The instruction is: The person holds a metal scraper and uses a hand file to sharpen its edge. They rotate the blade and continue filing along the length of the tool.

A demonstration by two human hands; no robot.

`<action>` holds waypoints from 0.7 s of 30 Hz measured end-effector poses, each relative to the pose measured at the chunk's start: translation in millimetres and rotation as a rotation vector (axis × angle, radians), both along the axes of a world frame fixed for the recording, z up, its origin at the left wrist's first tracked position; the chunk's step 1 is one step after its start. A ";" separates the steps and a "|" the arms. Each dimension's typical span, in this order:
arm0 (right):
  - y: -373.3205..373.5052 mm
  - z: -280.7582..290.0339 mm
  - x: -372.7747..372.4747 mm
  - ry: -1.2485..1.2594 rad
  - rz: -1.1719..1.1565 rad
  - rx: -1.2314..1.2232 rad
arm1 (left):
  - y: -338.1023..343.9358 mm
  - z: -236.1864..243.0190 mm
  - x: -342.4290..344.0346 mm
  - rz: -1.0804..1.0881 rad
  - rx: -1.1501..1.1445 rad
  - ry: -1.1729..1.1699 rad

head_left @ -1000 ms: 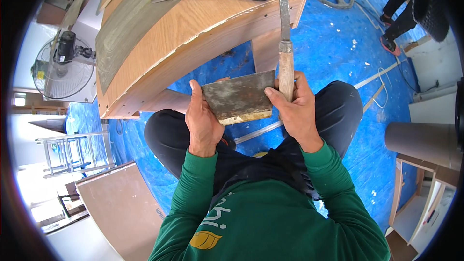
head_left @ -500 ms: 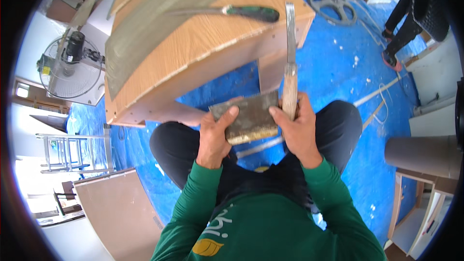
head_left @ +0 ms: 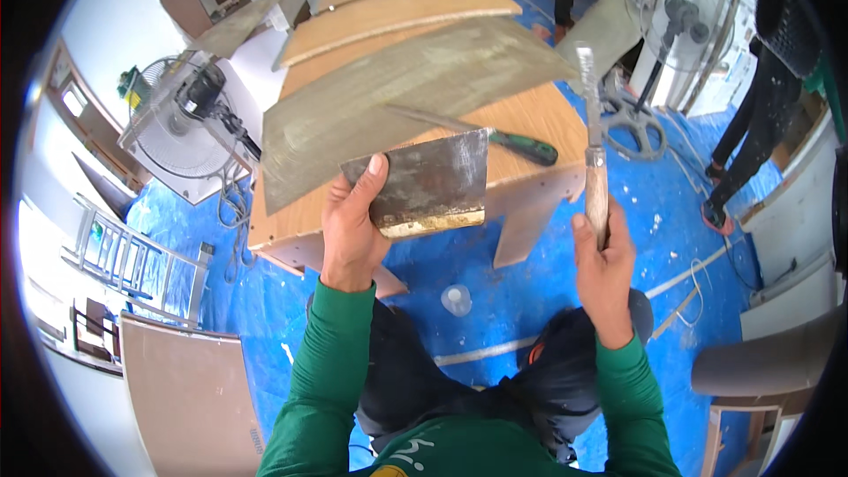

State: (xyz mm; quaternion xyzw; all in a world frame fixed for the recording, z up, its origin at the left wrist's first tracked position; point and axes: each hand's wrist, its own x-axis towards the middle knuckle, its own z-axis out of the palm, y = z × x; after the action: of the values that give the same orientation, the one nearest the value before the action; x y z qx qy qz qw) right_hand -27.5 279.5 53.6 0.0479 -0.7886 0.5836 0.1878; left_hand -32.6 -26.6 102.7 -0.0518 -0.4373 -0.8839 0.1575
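My left hand grips a wide metal scraper blade, smeared with dried filler, and holds it up in front of me. In my right hand I hold a putty knife by its wooden handle, its narrow blade pointing up, apart from the wide blade. Beyond both lies a curved wooden panel partly coated with grey filler. A green-handled tool rests on the panel just past the wide blade.
A blue tarp covers the floor, with a small clear cup between my knees. Standing fans are at left and upper right. Another person's legs stand at right. A ladder and a brown board are at left.
My hands have separated: the putty knife has left the wide blade and moved right, while my left hand lifted the wide blade. My view has tilted up toward the panel.
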 end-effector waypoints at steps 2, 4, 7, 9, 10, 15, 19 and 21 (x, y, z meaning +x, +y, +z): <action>-2.8 23.7 -30.7 0.171 -0.018 0.179 | -15.7 16.3 -14.2 0.009 -0.020 0.072; -10.7 41.1 -60.2 0.235 -0.022 0.297 | -33.9 16.8 -23.5 -0.005 -0.017 0.088; -7.1 42.9 -109.6 0.437 -0.056 0.435 | -29.7 21.1 -39.5 0.048 0.001 0.097; -5.9 44.5 -128.4 0.423 -0.057 0.491 | -32.6 9.3 -52.5 0.060 0.015 0.091; -7.7 41.3 -134.8 0.401 -0.052 0.517 | -35.4 -0.4 -56.7 0.069 0.020 0.073; -22.6 16.6 -156.0 0.297 -0.046 0.395 | -40.8 -17.7 -51.3 0.110 -0.022 -0.018; -28.2 14.5 -154.7 0.290 -0.032 0.280 | -40.9 -25.2 -50.0 0.121 -0.139 -0.032; -29.8 12.8 -155.8 0.306 -0.068 0.341 | -39.4 -25.5 -50.3 0.125 -0.172 -0.051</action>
State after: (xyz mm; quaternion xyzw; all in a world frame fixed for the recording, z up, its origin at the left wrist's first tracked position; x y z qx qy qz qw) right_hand -183.3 249.7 66.5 0.1404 -0.8393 0.4209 0.3140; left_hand -82.9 -66.0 77.2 -0.0154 -0.5179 -0.8325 0.1960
